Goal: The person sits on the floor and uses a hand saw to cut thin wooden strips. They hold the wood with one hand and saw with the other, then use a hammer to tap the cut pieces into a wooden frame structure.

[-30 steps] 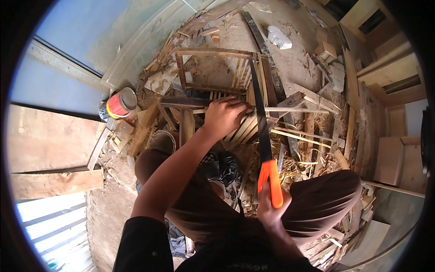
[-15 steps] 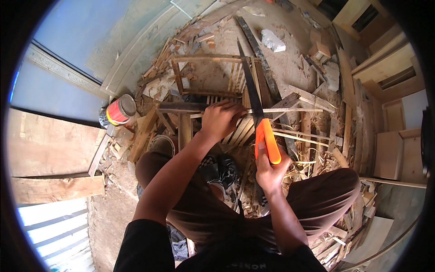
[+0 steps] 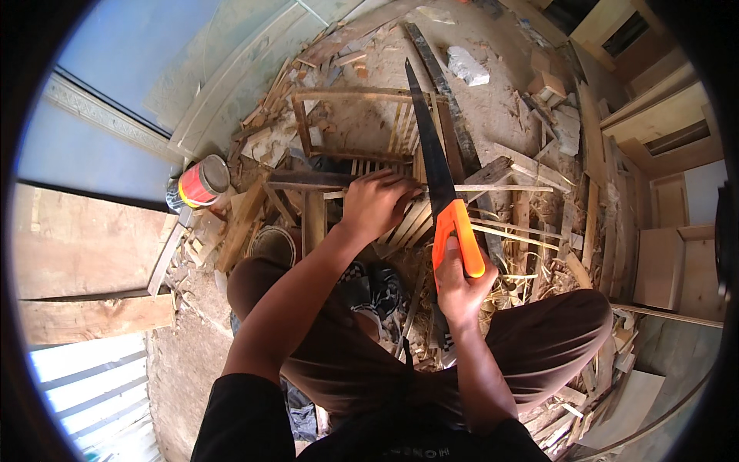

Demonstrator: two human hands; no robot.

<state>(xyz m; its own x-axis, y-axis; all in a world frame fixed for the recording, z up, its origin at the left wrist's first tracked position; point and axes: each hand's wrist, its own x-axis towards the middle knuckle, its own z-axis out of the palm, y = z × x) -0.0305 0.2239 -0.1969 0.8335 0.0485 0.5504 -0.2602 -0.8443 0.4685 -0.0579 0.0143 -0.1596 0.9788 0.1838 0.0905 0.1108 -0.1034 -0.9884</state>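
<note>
My right hand [image 3: 464,286] is wrapped round the orange handle of a handsaw [image 3: 437,165], thumb along the grip. The dark blade points away from me, its flat side partly turned up, and crosses a thin pale wooden strip [image 3: 508,188]. Just left of the blade, my left hand [image 3: 377,204] grips that strip, fingers curled over it against a dark wooden piece [image 3: 308,181]. The strip's free end sticks out to the right of the saw. I cannot tell how deep any cut in it is.
Beyond my hands stands a wooden frame [image 3: 350,95] with slats. A paint can [image 3: 206,183] is at the left, a round bucket [image 3: 273,245] near my knee. Wood scraps and shavings litter the ground; a white block [image 3: 467,67] lies farther off. Wooden cabinets [image 3: 670,138] line the right.
The saw has shifted slightly away from me and rolled, so more of its blade and handle face shows. My left hand stays in place on the strip.
</note>
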